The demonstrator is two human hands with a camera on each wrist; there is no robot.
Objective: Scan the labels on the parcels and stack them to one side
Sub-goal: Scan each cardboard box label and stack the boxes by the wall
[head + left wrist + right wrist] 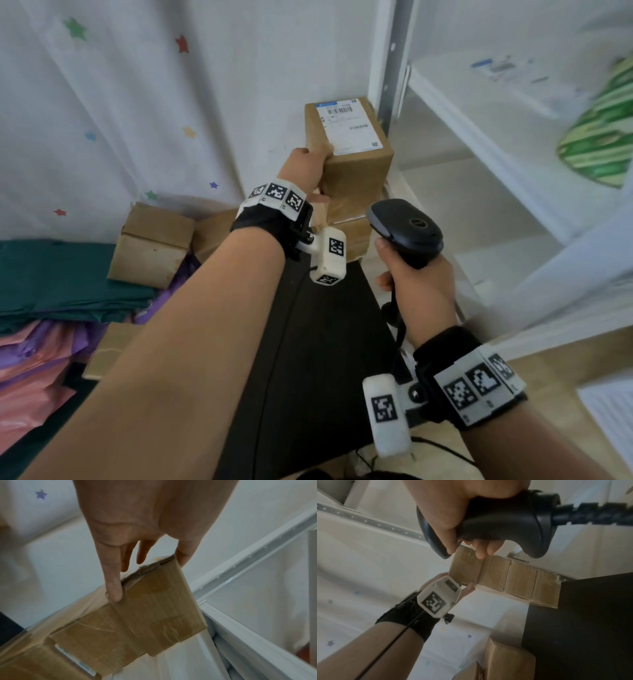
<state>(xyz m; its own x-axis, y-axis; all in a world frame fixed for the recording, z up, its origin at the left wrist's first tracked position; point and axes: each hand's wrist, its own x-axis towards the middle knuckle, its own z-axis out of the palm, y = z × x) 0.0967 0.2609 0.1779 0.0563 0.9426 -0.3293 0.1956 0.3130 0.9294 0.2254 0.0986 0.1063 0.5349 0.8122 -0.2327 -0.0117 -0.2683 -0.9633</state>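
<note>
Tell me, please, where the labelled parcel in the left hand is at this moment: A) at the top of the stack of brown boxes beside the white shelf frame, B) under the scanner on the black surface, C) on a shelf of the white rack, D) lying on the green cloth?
A: the left hand holds the labelled parcel at the top of the stack of boxes, beside the shelf frame, while the right hand holds the scanner.

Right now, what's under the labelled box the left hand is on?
Under the labelled box held by the left hand: a stack of brown parcels, four in all. What the stack's base rests on is hidden.
</note>
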